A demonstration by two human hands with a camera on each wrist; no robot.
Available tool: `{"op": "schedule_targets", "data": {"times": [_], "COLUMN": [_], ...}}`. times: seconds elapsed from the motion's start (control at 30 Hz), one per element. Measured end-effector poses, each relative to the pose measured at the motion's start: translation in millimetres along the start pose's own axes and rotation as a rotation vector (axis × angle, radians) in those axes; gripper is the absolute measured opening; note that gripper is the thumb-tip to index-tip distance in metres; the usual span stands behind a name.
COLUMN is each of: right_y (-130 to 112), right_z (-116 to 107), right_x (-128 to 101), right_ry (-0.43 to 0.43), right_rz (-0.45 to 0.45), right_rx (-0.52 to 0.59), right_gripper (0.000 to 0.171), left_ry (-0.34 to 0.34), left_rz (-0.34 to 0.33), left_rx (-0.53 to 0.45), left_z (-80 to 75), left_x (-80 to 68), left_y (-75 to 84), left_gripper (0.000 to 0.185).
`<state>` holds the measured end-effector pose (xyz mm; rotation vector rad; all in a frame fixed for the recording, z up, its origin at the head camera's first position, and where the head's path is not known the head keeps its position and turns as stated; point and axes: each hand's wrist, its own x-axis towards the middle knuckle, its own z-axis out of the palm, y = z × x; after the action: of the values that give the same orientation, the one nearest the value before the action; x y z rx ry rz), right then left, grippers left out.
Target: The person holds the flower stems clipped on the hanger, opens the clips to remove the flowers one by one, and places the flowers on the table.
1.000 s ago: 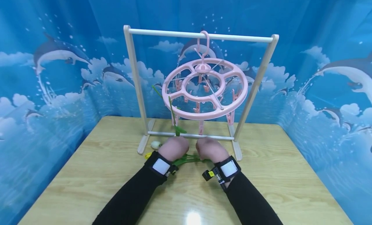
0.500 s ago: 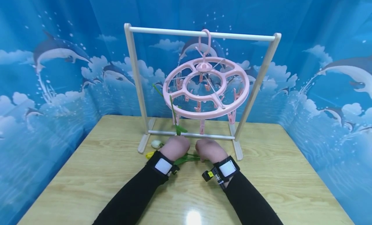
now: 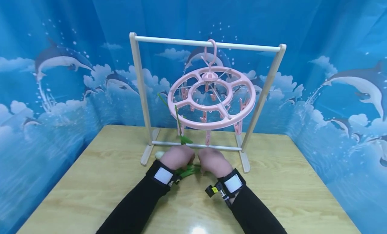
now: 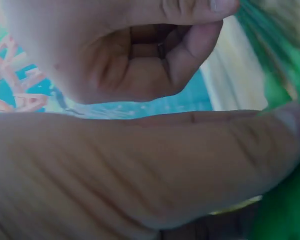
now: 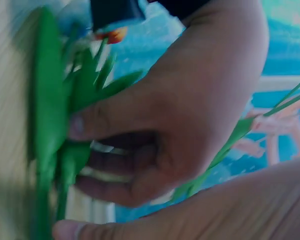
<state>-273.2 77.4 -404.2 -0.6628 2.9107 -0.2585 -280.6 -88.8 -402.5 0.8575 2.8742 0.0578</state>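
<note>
Artificial tulips lie on the table under both hands. In the head view a white bloom [image 3: 159, 155] shows beside my left hand [image 3: 178, 156]. That hand pinches the green leaves [image 5: 50, 100] and stems, thumb on a leaf in the right wrist view, where an orange-red bloom [image 5: 117, 35] peeks out behind. Close beside it my right hand [image 3: 213, 162] has its fingers curled and pinches stems [image 4: 262, 40] with the thumb, seen in the left wrist view. The fingertips are hidden in the head view.
A pink round clip hanger [image 3: 208, 125] hangs from a white and wooden rack [image 3: 137, 79] just beyond the hands. Upright green stems [image 3: 178, 121] reach up to its left side. A blue dolphin curtain [image 3: 75, 83] surrounds the wooden table [image 3: 96, 180].
The head view has tilted, so the rack sits lower in it. My hands have come slightly closer together, and the yellow bloom beside my left wrist is now hidden.
</note>
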Motion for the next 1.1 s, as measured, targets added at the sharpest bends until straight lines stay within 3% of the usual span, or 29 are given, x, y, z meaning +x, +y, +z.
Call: {"op": "schedule_targets", "data": {"times": [0.17, 0.4, 0.57, 0.73, 0.83, 0.97, 1.03, 1.1], "right_y": [-13, -26, -35, -48, -55, -57, -57, -56], "right_z": [-16, -35, -42, -62, -78, -94, -98, -100], "right_x": [-12, -27, -39, -59, -75, -94, -101, -103], "right_ry": [0.047, 0.124, 0.177, 0.153, 0.136, 0.225, 0.354, 0.539], "right_rz": [-0.029, -0.059, -0.099, -0.070, -0.056, -0.087, -0.136, -0.200], "right_rx": [0.057, 0.046, 0.015, 0.032, 0.061, 0.090, 0.101, 0.094], "right_gripper": [0.019, 0.016, 0.019, 0.012, 0.017, 0.021, 0.018, 0.012], "left_ry": [0.018, 0.147, 0.249, 0.229, 0.247, 0.419, 0.531, 0.664], "left_rz": [-0.016, 0.000, 0.030, 0.013, 0.009, -0.039, -0.075, -0.091], "left_rx": [-0.011, 0.034, 0.098, 0.048, 0.068, 0.060, 0.018, -0.020], "left_z": [-14.0, -34.5, -47.5, -68.0, -84.3, -102.3, -108.1, -112.2], "left_x": [-9.6, -27.8, -44.4, -61.6, -72.6, -88.1, -94.7, -100.2], "left_y": [6.3, 18.3, 28.4, 36.9, 42.6, 51.9, 55.8, 57.9], "left_gripper": [0.027, 0.018, 0.025, 0.009, 0.015, 0.011, 0.010, 0.009]}}
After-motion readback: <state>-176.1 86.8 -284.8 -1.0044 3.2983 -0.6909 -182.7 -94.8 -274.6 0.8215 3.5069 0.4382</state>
